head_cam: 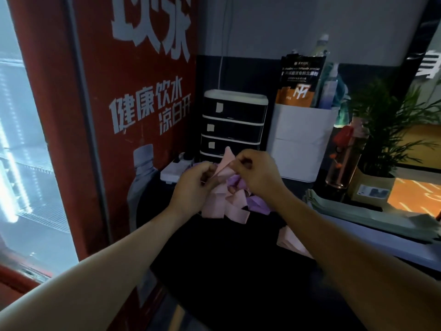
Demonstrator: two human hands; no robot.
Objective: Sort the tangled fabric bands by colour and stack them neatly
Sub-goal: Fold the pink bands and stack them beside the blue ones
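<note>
Pink band (225,164) upright between hands (226,173)

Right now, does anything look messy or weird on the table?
Yes. The pink bands and purple bands lie knotted in one heap under both hands, unsorted. A separate pink pile sits nearer the green stack.

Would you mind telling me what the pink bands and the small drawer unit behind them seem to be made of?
Pink bands: likely soft matte fabric, since they fold and crease limply where both hands pinch them. Drawer unit: probably plastic, with dark glossy drawer fronts in a smooth white frame.
</note>
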